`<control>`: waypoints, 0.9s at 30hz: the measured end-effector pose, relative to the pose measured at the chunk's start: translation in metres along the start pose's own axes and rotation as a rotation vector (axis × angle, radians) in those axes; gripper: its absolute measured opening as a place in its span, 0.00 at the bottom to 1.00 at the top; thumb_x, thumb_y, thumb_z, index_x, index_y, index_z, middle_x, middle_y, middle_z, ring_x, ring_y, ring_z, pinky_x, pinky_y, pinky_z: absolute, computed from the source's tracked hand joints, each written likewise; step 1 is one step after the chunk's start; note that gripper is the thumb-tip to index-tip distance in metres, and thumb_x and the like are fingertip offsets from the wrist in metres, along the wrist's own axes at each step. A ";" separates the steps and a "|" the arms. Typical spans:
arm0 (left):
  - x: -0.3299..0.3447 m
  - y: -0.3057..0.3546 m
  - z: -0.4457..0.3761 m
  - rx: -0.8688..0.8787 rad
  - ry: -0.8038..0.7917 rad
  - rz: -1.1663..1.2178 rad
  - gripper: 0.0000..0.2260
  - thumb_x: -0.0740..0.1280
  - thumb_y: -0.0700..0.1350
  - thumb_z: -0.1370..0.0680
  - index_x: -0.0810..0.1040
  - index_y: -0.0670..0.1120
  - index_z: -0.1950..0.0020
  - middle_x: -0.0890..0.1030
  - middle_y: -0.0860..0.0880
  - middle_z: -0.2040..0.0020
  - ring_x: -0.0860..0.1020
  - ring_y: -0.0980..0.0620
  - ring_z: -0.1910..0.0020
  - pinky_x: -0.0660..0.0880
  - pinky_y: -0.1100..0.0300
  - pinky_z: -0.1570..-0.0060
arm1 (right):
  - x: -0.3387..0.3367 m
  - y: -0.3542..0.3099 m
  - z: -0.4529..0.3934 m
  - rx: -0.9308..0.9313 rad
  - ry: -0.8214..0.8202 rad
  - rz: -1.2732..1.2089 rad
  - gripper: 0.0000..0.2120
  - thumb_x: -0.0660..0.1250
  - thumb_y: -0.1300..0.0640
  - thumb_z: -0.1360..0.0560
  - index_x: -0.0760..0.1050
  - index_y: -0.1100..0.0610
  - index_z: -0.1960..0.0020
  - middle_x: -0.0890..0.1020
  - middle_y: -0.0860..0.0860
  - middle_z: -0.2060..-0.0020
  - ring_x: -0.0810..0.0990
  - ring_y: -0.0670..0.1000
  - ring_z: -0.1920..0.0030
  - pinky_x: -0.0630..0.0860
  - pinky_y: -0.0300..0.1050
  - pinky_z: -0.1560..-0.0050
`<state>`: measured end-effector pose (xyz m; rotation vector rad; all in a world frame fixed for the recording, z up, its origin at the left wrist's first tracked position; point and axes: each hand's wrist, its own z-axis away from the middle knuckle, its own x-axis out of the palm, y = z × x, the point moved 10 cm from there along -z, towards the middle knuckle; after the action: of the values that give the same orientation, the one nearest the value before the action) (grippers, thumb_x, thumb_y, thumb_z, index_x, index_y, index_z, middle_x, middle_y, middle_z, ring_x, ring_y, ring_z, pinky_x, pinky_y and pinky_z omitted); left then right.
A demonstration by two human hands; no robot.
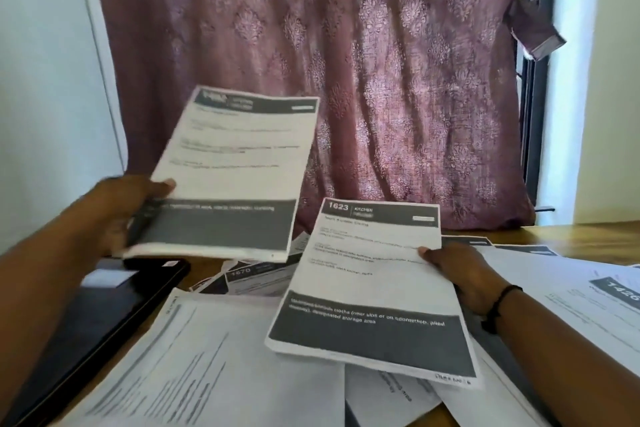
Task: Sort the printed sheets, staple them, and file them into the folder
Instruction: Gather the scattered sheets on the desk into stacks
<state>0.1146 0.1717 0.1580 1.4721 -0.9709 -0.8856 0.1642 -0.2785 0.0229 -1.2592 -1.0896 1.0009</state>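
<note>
White printed sheets up for comparing, prob. sorting: left hand (119,215) pinches one sheet (228,170), right hand (457,274) pinches sheet 1623 (370,288) over the pile (214,364).

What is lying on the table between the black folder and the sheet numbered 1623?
In the head view, a sheet numbered 1670 lies between the black folder and the 1623 sheet, partly under a large white sheet.

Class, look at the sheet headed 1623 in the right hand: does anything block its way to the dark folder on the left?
The sheet held up in the left hand hangs over the folder; the 1623 sheet must pass under or round that other sheet.
</note>
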 end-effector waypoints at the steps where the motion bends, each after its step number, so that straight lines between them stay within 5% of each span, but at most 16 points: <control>1: 0.000 -0.010 0.016 -0.030 -0.046 -0.048 0.10 0.67 0.42 0.23 0.77 0.38 0.45 0.80 0.37 0.46 0.79 0.38 0.49 0.74 0.43 0.42 | 0.010 -0.004 0.007 -0.012 -0.027 -0.042 0.04 0.66 0.65 0.23 0.77 0.64 0.49 0.81 0.56 0.62 0.81 0.49 0.76 0.76 0.39 0.78; 6: -0.012 -0.080 0.058 -0.138 -0.108 -0.102 0.09 0.69 0.40 0.27 0.81 0.39 0.49 0.84 0.38 0.52 0.81 0.39 0.54 0.75 0.43 0.44 | 0.075 -0.007 0.030 0.022 -0.230 -0.161 0.10 0.63 0.66 0.22 0.77 0.64 0.42 0.83 0.62 0.50 0.84 0.58 0.60 0.83 0.54 0.62; 11: -0.024 -0.124 0.076 -0.237 -0.057 -0.128 0.04 0.67 0.39 0.23 0.80 0.38 0.53 0.83 0.38 0.55 0.81 0.38 0.54 0.77 0.48 0.48 | 0.125 -0.017 0.051 -0.028 -0.275 -0.087 0.11 0.66 0.67 0.24 0.76 0.68 0.42 0.83 0.64 0.49 0.82 0.65 0.50 0.79 0.62 0.48; 14: -0.026 -0.135 0.080 -0.287 -0.082 -0.089 0.06 0.66 0.39 0.22 0.79 0.36 0.50 0.83 0.36 0.55 0.81 0.38 0.57 0.78 0.48 0.53 | 0.150 -0.022 0.063 -0.062 -0.288 -0.058 0.11 0.70 0.69 0.28 0.79 0.67 0.46 0.85 0.62 0.56 0.84 0.62 0.57 0.82 0.59 0.54; 17: -0.032 -0.137 0.086 -0.333 -0.140 -0.050 0.07 0.64 0.37 0.22 0.78 0.37 0.46 0.83 0.35 0.52 0.80 0.35 0.52 0.76 0.40 0.45 | 0.173 -0.023 0.075 -0.059 -0.317 -0.043 0.07 0.68 0.70 0.28 0.80 0.67 0.50 0.86 0.59 0.61 0.85 0.57 0.65 0.83 0.56 0.59; 23: -0.037 -0.143 0.110 -0.405 -0.358 0.090 0.12 0.66 0.40 0.25 0.78 0.38 0.42 0.82 0.35 0.48 0.83 0.40 0.60 0.80 0.46 0.56 | 0.210 -0.011 0.095 0.016 -0.467 -0.082 0.11 0.67 0.64 0.26 0.80 0.65 0.44 0.84 0.62 0.49 0.83 0.62 0.49 0.77 0.61 0.43; 27: -0.055 -0.145 0.107 -0.437 -0.333 0.186 0.15 0.67 0.44 0.25 0.77 0.38 0.42 0.83 0.34 0.49 0.83 0.37 0.61 0.81 0.42 0.62 | 0.230 0.005 0.117 0.081 -0.514 -0.100 0.11 0.63 0.64 0.23 0.80 0.66 0.44 0.84 0.62 0.51 0.85 0.59 0.56 0.82 0.51 0.54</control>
<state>0.0094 0.1903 0.0028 0.8664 -1.0545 -1.1421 0.0980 -0.0294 0.0327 -0.8899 -1.4700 1.3163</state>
